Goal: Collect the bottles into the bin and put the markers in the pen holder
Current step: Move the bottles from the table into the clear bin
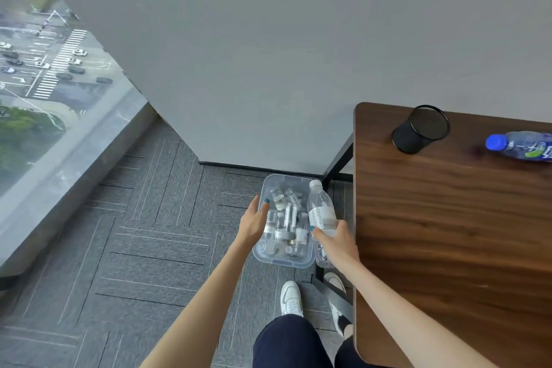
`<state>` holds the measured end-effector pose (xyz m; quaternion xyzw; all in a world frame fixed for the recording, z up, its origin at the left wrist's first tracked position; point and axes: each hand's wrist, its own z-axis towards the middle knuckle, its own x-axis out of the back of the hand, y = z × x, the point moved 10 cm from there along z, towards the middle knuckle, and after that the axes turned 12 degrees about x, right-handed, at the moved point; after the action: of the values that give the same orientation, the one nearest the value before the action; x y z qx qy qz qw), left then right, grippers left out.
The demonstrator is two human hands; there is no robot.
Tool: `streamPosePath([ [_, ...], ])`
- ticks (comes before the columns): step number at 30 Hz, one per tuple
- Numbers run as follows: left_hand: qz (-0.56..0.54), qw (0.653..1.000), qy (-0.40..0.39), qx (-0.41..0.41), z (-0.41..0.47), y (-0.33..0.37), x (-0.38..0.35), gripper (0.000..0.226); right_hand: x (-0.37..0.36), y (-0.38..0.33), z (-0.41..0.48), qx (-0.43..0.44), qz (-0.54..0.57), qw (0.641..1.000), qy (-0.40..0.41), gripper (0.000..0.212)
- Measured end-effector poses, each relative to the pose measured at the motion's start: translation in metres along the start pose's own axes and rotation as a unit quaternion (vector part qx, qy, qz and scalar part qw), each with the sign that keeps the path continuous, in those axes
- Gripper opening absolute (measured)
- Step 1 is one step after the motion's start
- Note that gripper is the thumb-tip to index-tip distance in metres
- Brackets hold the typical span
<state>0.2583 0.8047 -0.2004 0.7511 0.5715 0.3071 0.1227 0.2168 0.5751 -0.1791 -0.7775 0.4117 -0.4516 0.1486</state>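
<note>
We grip a bottle (321, 209) in our right hand (336, 240) over the part-filled bin (283, 263), left hand (254, 221) spread above it; right of the bin a blue-capped bottle (519, 145) waits.

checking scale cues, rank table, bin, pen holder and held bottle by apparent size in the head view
1. table
2. bin
3. held bottle and pen holder: look about alike, not ranked; the bottle is nearer the camera

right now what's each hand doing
Left hand: open, holding nothing.
Right hand: holding a clear bottle.
</note>
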Motion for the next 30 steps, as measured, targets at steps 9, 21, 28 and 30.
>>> streamPosePath([
  [9,-0.006,1.000,0.008,-0.019,0.005,0.006,0.015,0.047,-0.021,-0.012,0.020,-0.025,0.004,0.999,-0.027,0.057],
  [21,0.007,1.000,-0.004,-0.026,0.005,0.014,0.013,0.039,-0.019,-0.021,0.020,0.009,-0.035,0.999,-0.027,0.054],
  [28,0.008,0.999,-0.014,-0.028,0.001,0.023,0.009,0.035,-0.014,-0.025,0.021,0.035,-0.028,0.999,-0.016,0.029],
  [30,0.006,1.000,-0.012,-0.028,0.000,0.025,0.008,0.033,-0.011,-0.028,0.021,0.043,-0.012,0.999,-0.008,0.025],
])
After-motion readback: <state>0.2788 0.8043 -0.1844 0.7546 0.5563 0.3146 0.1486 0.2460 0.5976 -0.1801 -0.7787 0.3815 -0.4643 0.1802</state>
